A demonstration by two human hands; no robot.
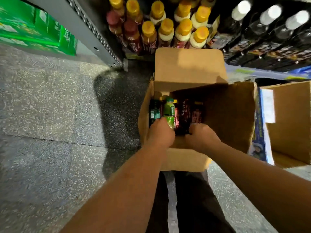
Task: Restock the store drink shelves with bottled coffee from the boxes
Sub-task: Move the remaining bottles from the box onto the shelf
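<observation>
Box flap (190, 64) blocks shelf (133, 56); left hand (160, 134) grips green bottle (169, 112), right hand (202, 137) dark bottle (184, 115).

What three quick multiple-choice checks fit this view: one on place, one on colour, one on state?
1. The right hand is: A in the open box, on a dark bottle; B on the shelf; C on the floor.
2. The tops of the shelf bottles right behind the box are mostly: A blue; B yellow; C black.
3. The left hand: A lies flat; B hangs idle; C grips the green bottle.
Answers: 1 A, it closes on the dark bottle inside the box; 2 B, yellow tops fill those rows; 3 C, it wraps the green bottle's lower end.
</observation>
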